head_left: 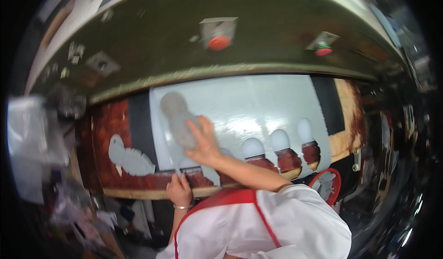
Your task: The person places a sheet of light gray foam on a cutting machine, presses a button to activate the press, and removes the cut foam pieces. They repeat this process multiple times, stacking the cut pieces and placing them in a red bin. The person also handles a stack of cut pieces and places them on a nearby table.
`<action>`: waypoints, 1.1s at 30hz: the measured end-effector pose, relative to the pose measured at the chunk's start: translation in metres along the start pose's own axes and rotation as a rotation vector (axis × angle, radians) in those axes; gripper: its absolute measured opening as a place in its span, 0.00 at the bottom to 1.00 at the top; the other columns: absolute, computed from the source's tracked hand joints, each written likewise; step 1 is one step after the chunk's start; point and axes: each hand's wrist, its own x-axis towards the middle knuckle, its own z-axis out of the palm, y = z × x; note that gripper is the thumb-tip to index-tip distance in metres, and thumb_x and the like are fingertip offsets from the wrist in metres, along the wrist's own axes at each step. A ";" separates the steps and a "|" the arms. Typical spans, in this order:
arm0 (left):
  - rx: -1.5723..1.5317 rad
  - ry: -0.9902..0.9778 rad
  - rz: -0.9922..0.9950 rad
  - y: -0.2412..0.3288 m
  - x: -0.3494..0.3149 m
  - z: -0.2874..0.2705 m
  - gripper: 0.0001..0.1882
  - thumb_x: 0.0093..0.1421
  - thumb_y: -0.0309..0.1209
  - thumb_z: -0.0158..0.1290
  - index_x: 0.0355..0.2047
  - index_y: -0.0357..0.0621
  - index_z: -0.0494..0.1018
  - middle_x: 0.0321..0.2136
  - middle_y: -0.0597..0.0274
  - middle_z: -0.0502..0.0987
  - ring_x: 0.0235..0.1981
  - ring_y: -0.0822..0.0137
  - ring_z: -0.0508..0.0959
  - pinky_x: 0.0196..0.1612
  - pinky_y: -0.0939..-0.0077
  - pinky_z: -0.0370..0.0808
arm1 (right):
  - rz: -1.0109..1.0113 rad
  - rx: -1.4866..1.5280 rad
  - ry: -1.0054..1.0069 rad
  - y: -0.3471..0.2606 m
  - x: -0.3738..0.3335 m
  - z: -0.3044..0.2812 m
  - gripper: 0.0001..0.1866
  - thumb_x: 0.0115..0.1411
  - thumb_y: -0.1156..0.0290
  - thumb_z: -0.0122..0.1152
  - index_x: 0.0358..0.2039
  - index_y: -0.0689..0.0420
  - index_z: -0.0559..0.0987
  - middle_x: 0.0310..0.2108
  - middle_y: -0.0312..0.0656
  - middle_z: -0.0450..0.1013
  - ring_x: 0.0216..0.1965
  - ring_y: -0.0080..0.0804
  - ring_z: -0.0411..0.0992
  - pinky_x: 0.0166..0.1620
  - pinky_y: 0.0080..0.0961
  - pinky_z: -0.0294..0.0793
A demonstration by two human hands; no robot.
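A pale grey glossy sheet [221,93] lies across the bench, with sole-shaped cut-outs along its near edge. My right hand [204,143] grips the near right side of a grey sole-shaped plate [173,104], fingers over its surface. That plate lies over the left part of the sheet and looks slightly blurred. Below it, my left hand [179,190], with a bracelet at the wrist, pinches a narrow strip [177,169] at the sheet's near edge. My right forearm hides part of the cut edge.
Offcuts [129,157] lie on the brown bench at left. A red bucket [338,187] with grey scraps stands at the near right. Behind the sheet rises a green machine beam [157,42], bearing a red button [219,42] and another button [323,50]. Clear plastic [34,139] hangs at far left.
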 end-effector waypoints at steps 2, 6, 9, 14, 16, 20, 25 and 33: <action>-0.046 -0.054 -0.005 0.001 0.004 -0.004 0.11 0.60 0.35 0.52 0.27 0.41 0.69 0.16 0.48 0.72 0.19 0.46 0.72 0.25 0.57 0.66 | 0.205 0.224 -0.031 -0.002 0.010 -0.029 0.48 0.35 0.73 0.72 0.59 0.58 0.61 0.56 0.61 0.56 0.59 0.58 0.55 0.60 0.44 0.59; -0.113 -0.007 0.051 0.000 0.011 -0.006 0.09 0.59 0.33 0.53 0.29 0.40 0.71 0.15 0.50 0.71 0.18 0.49 0.72 0.25 0.61 0.65 | 0.383 0.512 -0.057 -0.008 0.021 -0.085 0.49 0.33 0.76 0.74 0.59 0.57 0.61 0.55 0.52 0.61 0.58 0.50 0.60 0.59 0.36 0.62; -0.115 0.020 0.046 0.001 0.011 -0.004 0.09 0.59 0.33 0.54 0.30 0.40 0.71 0.15 0.51 0.71 0.18 0.50 0.72 0.25 0.61 0.65 | 0.057 -0.080 -0.006 0.002 0.013 -0.097 0.50 0.34 0.77 0.74 0.60 0.57 0.60 0.57 0.52 0.59 0.59 0.49 0.59 0.60 0.38 0.61; -0.105 0.033 0.050 0.004 0.013 -0.003 0.09 0.60 0.34 0.53 0.29 0.40 0.71 0.14 0.51 0.71 0.17 0.50 0.72 0.23 0.61 0.65 | -0.047 -0.218 0.022 0.034 -0.002 -0.078 0.51 0.34 0.76 0.73 0.61 0.60 0.58 0.58 0.54 0.57 0.61 0.51 0.56 0.61 0.42 0.60; -0.108 0.045 0.066 0.004 0.014 -0.003 0.09 0.60 0.34 0.52 0.29 0.40 0.71 0.14 0.51 0.71 0.16 0.50 0.72 0.23 0.61 0.65 | 0.007 -0.148 0.024 0.035 0.000 -0.087 0.51 0.37 0.73 0.73 0.62 0.61 0.56 0.60 0.55 0.55 0.62 0.52 0.54 0.62 0.43 0.58; -0.101 0.141 0.097 0.001 0.015 0.001 0.10 0.61 0.34 0.51 0.28 0.40 0.71 0.14 0.50 0.71 0.16 0.50 0.72 0.23 0.61 0.66 | 0.095 -0.087 0.444 0.015 0.017 -0.160 0.50 0.48 0.62 0.69 0.65 0.60 0.50 0.64 0.54 0.50 0.63 0.49 0.54 0.63 0.41 0.54; -0.116 0.181 0.124 -0.002 0.014 0.007 0.11 0.62 0.35 0.50 0.29 0.40 0.71 0.14 0.50 0.72 0.17 0.49 0.72 0.24 0.59 0.67 | 0.043 -0.507 0.992 0.022 0.019 -0.285 0.44 0.65 0.57 0.48 0.63 0.74 0.37 0.66 0.66 0.36 0.67 0.58 0.39 0.67 0.45 0.37; -0.055 0.227 0.137 0.001 0.015 0.004 0.11 0.63 0.36 0.48 0.28 0.41 0.70 0.15 0.46 0.71 0.19 0.44 0.71 0.25 0.53 0.66 | -0.029 -0.452 1.033 0.038 -0.075 -0.263 0.48 0.63 0.56 0.51 0.64 0.71 0.33 0.66 0.66 0.33 0.68 0.55 0.36 0.67 0.42 0.35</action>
